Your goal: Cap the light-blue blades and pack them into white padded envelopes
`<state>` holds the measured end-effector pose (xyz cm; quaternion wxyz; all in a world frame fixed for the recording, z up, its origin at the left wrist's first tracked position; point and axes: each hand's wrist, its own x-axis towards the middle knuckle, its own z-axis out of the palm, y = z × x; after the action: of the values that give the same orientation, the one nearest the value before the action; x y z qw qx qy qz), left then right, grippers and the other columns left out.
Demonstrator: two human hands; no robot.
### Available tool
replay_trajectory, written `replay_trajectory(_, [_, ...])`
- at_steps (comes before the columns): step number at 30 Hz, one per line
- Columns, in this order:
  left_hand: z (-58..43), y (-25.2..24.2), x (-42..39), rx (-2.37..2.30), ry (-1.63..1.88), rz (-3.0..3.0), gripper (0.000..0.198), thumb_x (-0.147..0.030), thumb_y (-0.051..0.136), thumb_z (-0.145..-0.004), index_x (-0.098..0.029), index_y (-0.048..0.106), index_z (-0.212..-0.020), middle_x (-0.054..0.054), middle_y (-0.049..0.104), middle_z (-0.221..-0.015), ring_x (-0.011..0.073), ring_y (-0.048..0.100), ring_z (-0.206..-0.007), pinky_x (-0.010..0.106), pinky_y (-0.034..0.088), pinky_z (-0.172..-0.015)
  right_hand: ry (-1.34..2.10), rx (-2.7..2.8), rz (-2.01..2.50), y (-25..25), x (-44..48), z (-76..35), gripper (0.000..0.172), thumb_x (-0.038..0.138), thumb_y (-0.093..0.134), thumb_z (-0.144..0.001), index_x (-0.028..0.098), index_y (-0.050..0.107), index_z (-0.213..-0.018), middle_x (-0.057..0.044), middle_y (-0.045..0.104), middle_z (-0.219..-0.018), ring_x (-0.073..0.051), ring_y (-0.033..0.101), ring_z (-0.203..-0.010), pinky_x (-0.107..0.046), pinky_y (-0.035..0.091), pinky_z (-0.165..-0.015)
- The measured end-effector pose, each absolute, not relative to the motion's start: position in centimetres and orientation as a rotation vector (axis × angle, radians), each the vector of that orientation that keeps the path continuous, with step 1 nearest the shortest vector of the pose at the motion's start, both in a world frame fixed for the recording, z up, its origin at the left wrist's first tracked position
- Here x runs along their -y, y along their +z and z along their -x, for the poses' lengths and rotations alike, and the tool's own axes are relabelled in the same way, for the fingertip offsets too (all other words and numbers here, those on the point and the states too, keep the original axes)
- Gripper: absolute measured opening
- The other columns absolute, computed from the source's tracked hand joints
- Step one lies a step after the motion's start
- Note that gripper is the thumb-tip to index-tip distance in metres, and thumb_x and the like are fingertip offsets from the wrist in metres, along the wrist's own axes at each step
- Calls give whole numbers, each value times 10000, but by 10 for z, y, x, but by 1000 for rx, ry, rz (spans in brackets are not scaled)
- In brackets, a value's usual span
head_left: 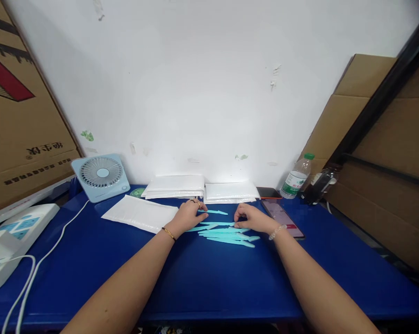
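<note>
Several slim turquoise eyebrow razors (230, 235) lie in a loose, overlapping pile on the blue table (209, 283). My left hand (188, 214) is closed, with one eyebrow razor (217, 212) sticking out to the right from between its thumb and fingers. To the right, my right hand (247, 217) is bent into a pinch at the right end of another eyebrow razor (218, 224) at the pile's far side. Partly behind my left hand lies a white padded envelope (140, 212).
Two stacks of white envelopes, a left stack (174, 185) and a right stack (230, 191), lie against the wall. A blue fan (101, 176) and power strip (25, 232) are left. Phone (284, 217), water bottle (295, 178) and dark bottle (319, 185) stand right.
</note>
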<state>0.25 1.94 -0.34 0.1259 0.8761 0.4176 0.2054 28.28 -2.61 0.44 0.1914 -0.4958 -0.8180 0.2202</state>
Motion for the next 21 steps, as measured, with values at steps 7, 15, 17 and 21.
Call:
replay_trajectory(7, [-10, 1, -12, -1049, 462, -2683, 256, -417, 511, -859, -223, 671, -811, -6, 694, -900, 170, 601, -878, 274, 375, -769, 462, 2331, 1350, 5, 27, -272, 91, 263, 638, -781, 186, 623, -736, -33, 545, -828, -158, 523, -761, -264, 416, -679])
replay_trajectory(15, [5, 6, -27, -1255, 477, -2652, 264, -398, 476, -870, -260, 696, -916, -4, 695, -982, 182, 592, -939, 285, 395, -807, 248, 2240, 1421, 3, 20, -293, 71, 220, 653, -767, 191, 621, -711, -19, 553, -811, -157, 542, -752, -267, 408, -704])
replay_trajectory(17, [11, 11, -28, -1349, 561, -2595, 301, -435, 542, -813, -255, 669, -1018, 22, 673, -1025, 205, 576, -972, 291, 408, -815, 249, 2192, 1478, 2, 18, -298, 68, 247, 650, -766, 195, 630, -727, -19, 557, -829, -151, 542, -718, -267, 408, -679])
replay_trajectory(21, [19, 22, -18, -1225, 441, -2533, 330, -472, 652, -682, -235, 680, -909, 25, 649, -932, 194, 592, -859, 260, 429, -711, 229, 2159, 1498, 1, 17, -300, 66, 239, 603, -780, 197, 650, -758, -29, 568, -862, -150, 545, -711, -280, 410, -690])
